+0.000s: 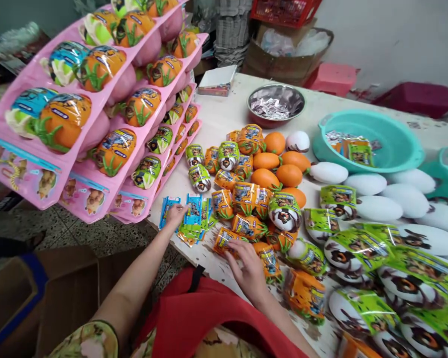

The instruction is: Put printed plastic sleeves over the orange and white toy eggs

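My left hand is over a pile of small flat packets at the table's front edge. Its fingers are closed at the edge of a blue packet; green packets lie underneath. My right hand has its thumb and fingers around the near end of an orange wrapped toy egg, partly covering it. Further orange wrapped eggs and green-and-white wrapped eggs crowd the table beyond and beside this hand. Plain orange eggs and white eggs lie behind them.
Stacked pink blister trays filled with eggs lean over the table's left side. At the back stand a metal bowl of small sachets, a turquoise basin with packets, and a white box. A cardboard box is on the floor at left.
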`<control>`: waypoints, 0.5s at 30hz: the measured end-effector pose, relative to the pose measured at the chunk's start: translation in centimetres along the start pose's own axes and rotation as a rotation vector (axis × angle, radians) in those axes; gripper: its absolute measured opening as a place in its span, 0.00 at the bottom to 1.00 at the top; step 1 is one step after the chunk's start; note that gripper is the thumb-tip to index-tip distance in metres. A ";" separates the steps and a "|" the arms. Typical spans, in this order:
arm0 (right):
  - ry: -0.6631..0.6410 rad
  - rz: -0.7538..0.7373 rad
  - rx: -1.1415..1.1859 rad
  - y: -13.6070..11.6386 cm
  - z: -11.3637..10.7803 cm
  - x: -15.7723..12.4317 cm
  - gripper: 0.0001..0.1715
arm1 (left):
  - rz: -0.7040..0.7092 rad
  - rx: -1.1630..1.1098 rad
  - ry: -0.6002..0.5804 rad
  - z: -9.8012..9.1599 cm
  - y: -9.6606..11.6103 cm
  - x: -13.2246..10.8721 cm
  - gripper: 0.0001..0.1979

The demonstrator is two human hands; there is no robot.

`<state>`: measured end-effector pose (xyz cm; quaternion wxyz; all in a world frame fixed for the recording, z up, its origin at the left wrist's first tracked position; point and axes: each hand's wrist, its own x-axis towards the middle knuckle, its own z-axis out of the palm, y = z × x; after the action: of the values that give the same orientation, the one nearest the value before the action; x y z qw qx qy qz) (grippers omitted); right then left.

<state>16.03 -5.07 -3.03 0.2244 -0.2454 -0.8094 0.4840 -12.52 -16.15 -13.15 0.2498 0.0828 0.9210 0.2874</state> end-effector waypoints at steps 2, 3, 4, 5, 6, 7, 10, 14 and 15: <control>-0.138 -0.015 0.029 0.0 2.0 1.2 0.13 | -0.014 0.093 -0.006 0.6 0.3 0.6 0.15; -0.215 -0.031 0.004 0.0 3.0 1.9 0.14 | -0.019 0.137 -0.009 0.9 0.4 0.7 0.12; -0.297 -0.051 -0.050 -0.1 4.1 2.7 0.15 | -0.021 0.173 -0.013 1.1 0.5 0.8 0.09; -0.381 -0.072 -0.128 -0.1 5.2 3.5 0.17 | -0.018 0.202 -0.016 1.3 0.6 0.8 0.08; -0.463 -0.089 -0.223 -0.2 6.4 4.3 0.19 | -0.011 0.227 -0.018 1.3 0.6 0.8 0.08; -0.544 -0.098 -0.337 -0.1 7.6 5.0 0.21 | -0.002 0.249 -0.016 1.1 0.5 0.7 0.08; -0.707 -0.057 -0.640 0.6 10.8 6.7 0.26 | 0.025 0.311 0.001 -0.6 -0.1 0.7 0.10; -0.760 0.032 -0.771 2.4 13.1 6.7 0.30 | -0.012 0.417 0.063 -4.2 -1.7 1.1 0.11; -0.770 0.039 -0.784 2.7 13.3 6.4 0.31 | -0.023 0.444 0.080 -4.9 -2.0 1.1 0.11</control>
<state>3.52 -8.97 -10.34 -0.2051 -0.1307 -0.9480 0.2053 -16.01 -19.84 -11.28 0.1921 0.1138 0.9716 0.0779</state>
